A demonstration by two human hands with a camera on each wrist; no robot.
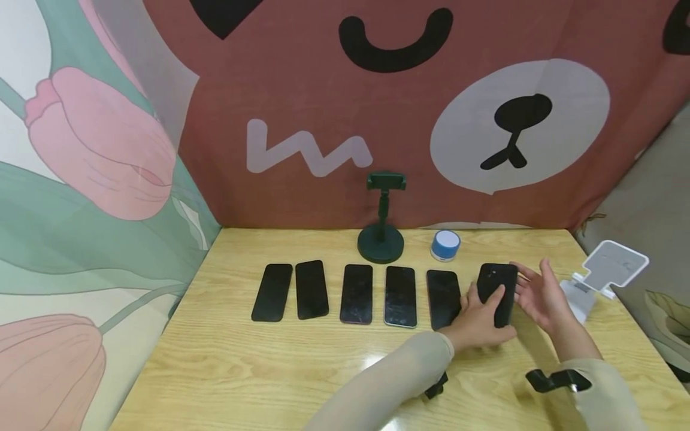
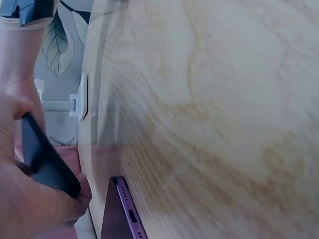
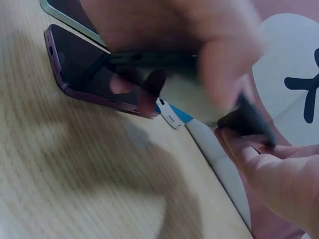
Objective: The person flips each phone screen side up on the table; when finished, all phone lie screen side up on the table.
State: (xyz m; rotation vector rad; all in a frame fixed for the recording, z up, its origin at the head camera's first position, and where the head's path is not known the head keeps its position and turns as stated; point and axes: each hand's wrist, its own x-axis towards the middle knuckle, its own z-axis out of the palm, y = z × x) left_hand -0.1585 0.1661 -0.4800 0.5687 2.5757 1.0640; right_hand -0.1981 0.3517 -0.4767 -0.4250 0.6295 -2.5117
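Observation:
A black smartphone (image 1: pixel 505 305) is held up off the table, its back with the camera lenses facing the head camera. My left hand (image 1: pixel 480 320) grips it, fingers across the back and on the edges. In the left wrist view that hand (image 2: pixel 35 204) holds the phone (image 2: pixel 47 162) by its sides. My right hand (image 1: pixel 544 299) is at the phone's right edge, fingers extended and touching it, thumb raised apart. Just left of the held phone, another phone (image 1: pixel 443 296) lies screen up, partly behind the left hand; its purple frame (image 3: pixel 75 94) shows in the right wrist view.
Several more dark phones (image 1: pixel 357 294) lie in a row to the left. Behind them stand a dark green phone holder (image 1: pixel 381 239) and a small blue and white cylinder (image 1: pixel 445 246). A white folding stand (image 1: pixel 614 266) is at the right edge. Printed cloth hangs behind the wooden table (image 1: pixel 242 365).

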